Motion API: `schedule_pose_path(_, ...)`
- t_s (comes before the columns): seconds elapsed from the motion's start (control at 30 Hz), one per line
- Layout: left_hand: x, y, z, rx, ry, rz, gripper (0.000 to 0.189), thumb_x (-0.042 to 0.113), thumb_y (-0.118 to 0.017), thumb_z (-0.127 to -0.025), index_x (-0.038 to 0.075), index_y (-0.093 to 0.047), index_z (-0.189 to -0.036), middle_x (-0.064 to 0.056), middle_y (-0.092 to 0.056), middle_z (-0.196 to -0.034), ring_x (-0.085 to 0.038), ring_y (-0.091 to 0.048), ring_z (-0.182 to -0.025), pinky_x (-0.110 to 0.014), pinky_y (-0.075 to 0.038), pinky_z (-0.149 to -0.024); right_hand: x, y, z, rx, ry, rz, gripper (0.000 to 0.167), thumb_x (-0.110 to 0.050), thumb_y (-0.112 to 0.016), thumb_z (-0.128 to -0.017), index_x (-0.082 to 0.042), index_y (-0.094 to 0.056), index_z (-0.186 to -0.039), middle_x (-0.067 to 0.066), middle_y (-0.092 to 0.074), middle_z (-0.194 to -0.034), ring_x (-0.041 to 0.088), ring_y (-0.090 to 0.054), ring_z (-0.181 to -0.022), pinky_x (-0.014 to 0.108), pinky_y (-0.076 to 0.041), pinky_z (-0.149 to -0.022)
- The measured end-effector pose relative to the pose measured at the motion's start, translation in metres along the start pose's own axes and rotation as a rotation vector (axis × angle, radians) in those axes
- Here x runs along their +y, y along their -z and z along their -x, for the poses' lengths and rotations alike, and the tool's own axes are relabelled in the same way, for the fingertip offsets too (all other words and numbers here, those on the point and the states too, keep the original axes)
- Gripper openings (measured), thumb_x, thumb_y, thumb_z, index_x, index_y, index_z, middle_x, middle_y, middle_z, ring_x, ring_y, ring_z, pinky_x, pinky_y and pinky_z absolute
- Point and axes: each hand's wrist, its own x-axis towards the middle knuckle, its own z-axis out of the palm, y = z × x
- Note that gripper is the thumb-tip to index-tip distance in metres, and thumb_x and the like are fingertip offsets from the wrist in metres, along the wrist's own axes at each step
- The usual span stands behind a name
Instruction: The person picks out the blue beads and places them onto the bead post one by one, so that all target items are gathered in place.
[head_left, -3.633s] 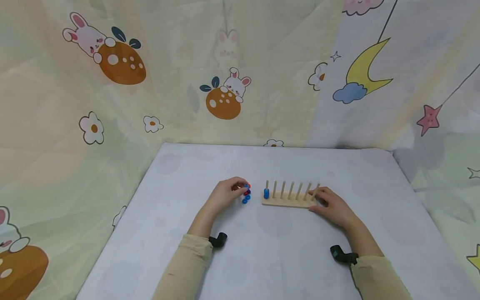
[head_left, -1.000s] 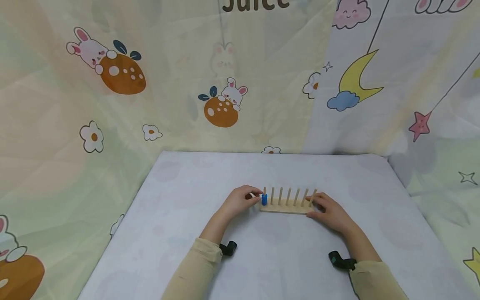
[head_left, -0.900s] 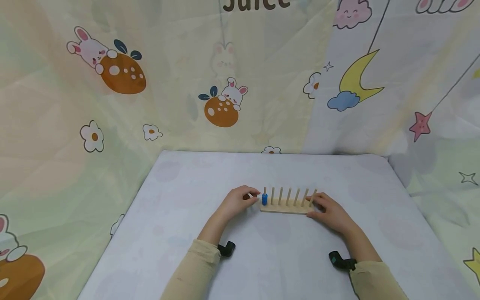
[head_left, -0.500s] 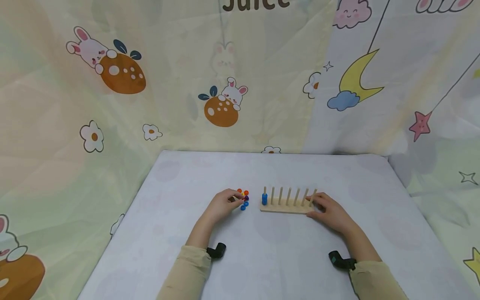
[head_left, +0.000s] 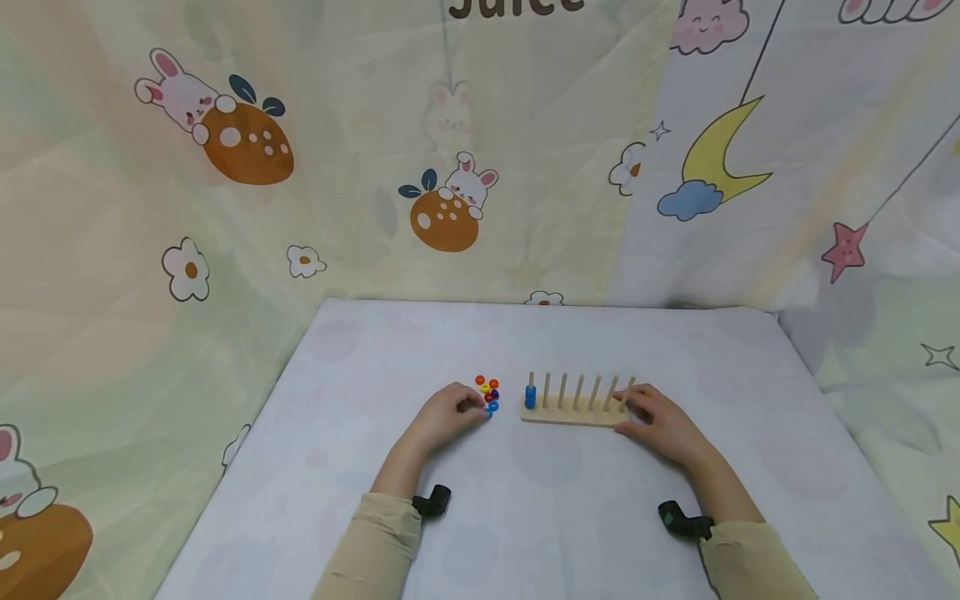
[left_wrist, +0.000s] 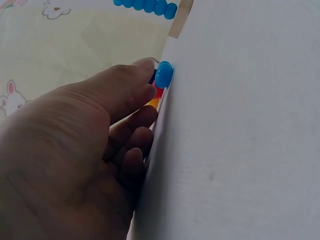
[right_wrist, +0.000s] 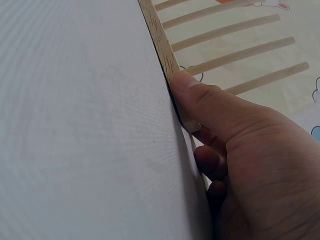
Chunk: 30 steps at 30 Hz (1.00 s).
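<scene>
My left hand (head_left: pixel 444 413) is low over a small cluster of loose beads, left of a wooden peg board (head_left: pixel 573 417). Its thumb and forefinger tips are right at a blue bead (left_wrist: pixel 164 75), the forefinger and thumb slightly apart. Red, yellow, orange and dark beads (head_left: pixel 485 387) lie just beyond the fingertips. The board carries a row of several upright pegs; blue beads (head_left: pixel 530 397) are stacked on the leftmost one, and the others are bare. My right hand (head_left: pixel 663 418) grips the board's right end, thumb (right_wrist: pixel 185 82) on the front edge and fingers behind.
A white-covered table (head_left: pixel 555 517) bears everything, its far edge meeting a patterned cloth backdrop (head_left: pixel 360 167). Black wrist cameras (head_left: pixel 432 502) are worn on both wrists, beside the beige sleeves.
My left hand has gone from the leftmost peg back left to the loose beads, then slightly nearer to the front blue ones. The peg's blue stack is taller than at first. My right hand stays put.
</scene>
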Motion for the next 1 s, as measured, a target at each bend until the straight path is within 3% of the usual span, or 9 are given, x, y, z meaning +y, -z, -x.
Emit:
schedule_pose_path(0.2, -0.0019, -0.0051, -0.0017, 0.017, -0.033, -0.053, 0.022, 0.041, -0.074, -0.088, 0.025, -0.071, -0.103, 0.008, -0.062, -0.103, -0.009, -0.056, -0.092, -0.033, -0.049, -0.086, 0.0005, -0.0006, -0.0009, 0.010, -0.016, 0.007, 0.055, -0.048, -0.074, -0.085, -0.020, -0.063, -0.131, -0.002, -0.057, -0.119, 0.014, -0.048, -0.094, 0.036, -0.043, -0.081)
schedule_pose_path(0.63, 0.0033, -0.0098, -0.0043, 0.025, -0.025, -0.159, 0.021, 0.040, -0.074, -0.088, 0.024, -0.072, -0.101, 0.006, -0.062, -0.104, -0.010, -0.056, -0.092, -0.032, -0.049, -0.087, -0.0009, 0.0018, -0.0009, -0.008, -0.032, -0.007, 0.057, -0.050, -0.073, -0.085, -0.020, -0.062, -0.132, -0.003, -0.055, -0.114, 0.014, -0.046, -0.092, 0.031, -0.040, -0.076)
schedule_pose_path(1.0, 0.0019, -0.0102, -0.0042, 0.039, -0.019, -0.150, 0.020, 0.039, -0.074, -0.088, 0.024, -0.072, -0.102, 0.008, -0.063, -0.104, -0.009, -0.056, -0.092, -0.032, -0.050, -0.087, 0.0008, 0.0003, -0.0010, -0.006, -0.033, -0.018, 0.057, -0.051, -0.073, -0.085, -0.021, -0.062, -0.132, -0.003, -0.056, -0.115, 0.014, -0.047, -0.092, 0.031, -0.040, -0.076)
